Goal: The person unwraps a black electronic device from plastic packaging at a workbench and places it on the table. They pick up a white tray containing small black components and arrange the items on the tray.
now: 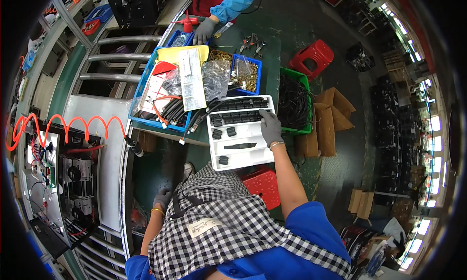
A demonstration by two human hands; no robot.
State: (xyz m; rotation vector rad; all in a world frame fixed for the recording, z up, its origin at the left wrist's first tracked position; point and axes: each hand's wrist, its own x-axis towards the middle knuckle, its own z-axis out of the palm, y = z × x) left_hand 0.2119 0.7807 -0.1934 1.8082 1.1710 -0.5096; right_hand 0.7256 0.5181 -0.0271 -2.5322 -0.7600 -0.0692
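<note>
A white compartment tray [243,159] juts over the near edge of the green table, with rows of black plastic parts [241,117] in its slots. At its right rim my right hand [270,128], in a grey glove, is closed on the tray, fingertips beside the end of a black row. One flat black piece [240,146] lies alone in a lower slot. My left hand [163,198], also gloved, hangs low at my left side, away from the tray; its fingers are too dark to read. Black cables [172,109] with white connectors lie beside the tray.
A blue bin [136,112] holds papers, plastic bags and cables. Brass fittings fill a blue box [258,88]. Across the table a co-worker's gloved hand [204,32] reaches in. A red stool [262,185] stands below the tray; a green crate [307,126] is at right. An orange coiled hose [73,122] hangs left.
</note>
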